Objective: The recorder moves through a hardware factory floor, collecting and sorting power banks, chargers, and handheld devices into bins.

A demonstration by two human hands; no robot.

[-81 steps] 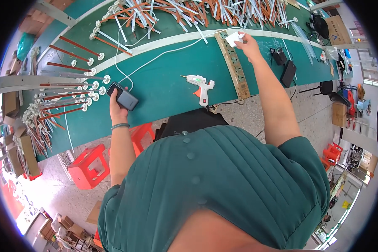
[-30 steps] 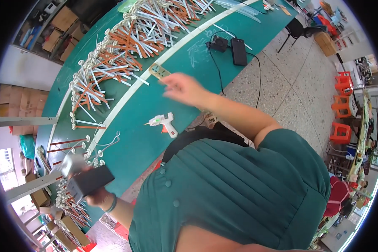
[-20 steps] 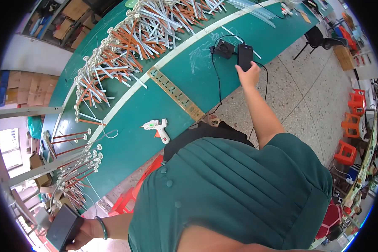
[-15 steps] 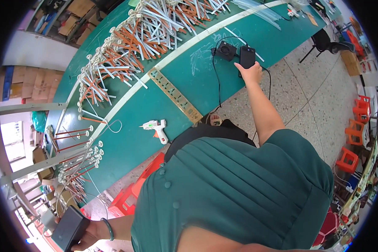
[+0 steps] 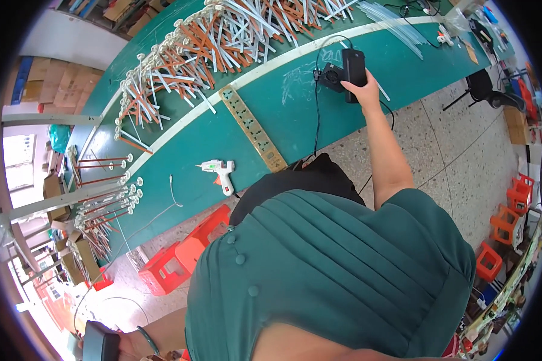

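Observation:
My right hand [image 5: 368, 94] is closed on a black rectangular device [image 5: 354, 67] with rounded edges, held over the green table's near edge. Beside it lies a small black box with a round grille [image 5: 333, 77], a black cable running from it. At the lower left, my left hand [image 5: 127, 347] grips another black box-shaped device [image 5: 101, 342], away from the table; its fingers are partly hidden. Nearer the table's middle, a white glue gun [image 5: 221, 173] lies on its side. A grey cable [image 5: 139, 230] with a small plug end trails over the table edge at left.
A yellowish power strip [image 5: 251, 127] crosses the green table [image 5: 192, 150]. Behind a pale strip lie many brown and white sticks [image 5: 222, 42] with round white ends. Red stools [image 5: 162, 268] stand below the left edge; a black chair [image 5: 484, 90] is at far right.
My right hand has raised its black device slightly, beside the grilled box. My left hand has moved lower with its device. The grey cable's plug end has shifted on the table, and the view has turned.

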